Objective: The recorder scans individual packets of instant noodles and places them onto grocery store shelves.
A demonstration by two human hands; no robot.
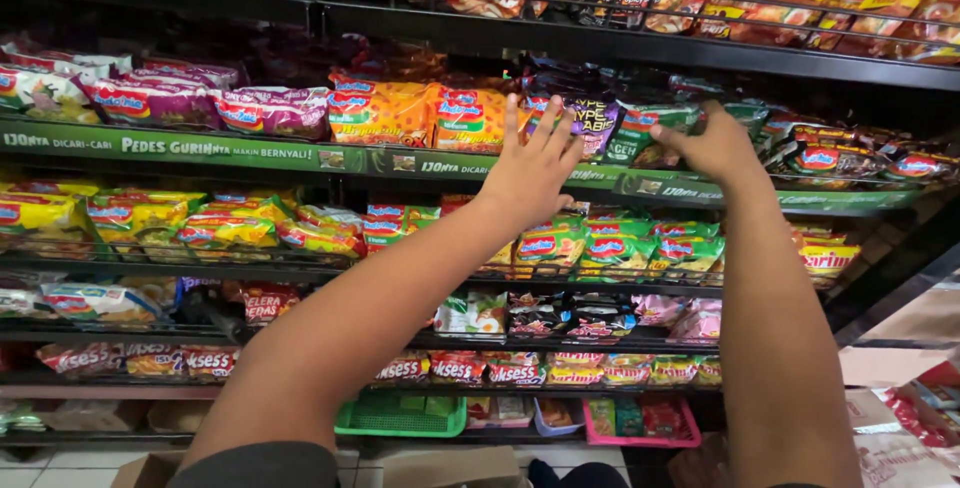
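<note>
Both my arms reach up to a shop shelf packed with instant noodle packets. My left hand is spread flat, fingers apart, against the front of a dark purple packet and the green shelf strip. My right hand is curled with fingers closed on the edge of a green and black packet in the same row. Orange packets lie just left of my left hand.
Several black wire shelves hold rows of yellow, pink, green and orange packets. Green and pink plastic baskets sit on the lowest level. Cardboard boxes stand at the lower right, and one more at the bottom edge.
</note>
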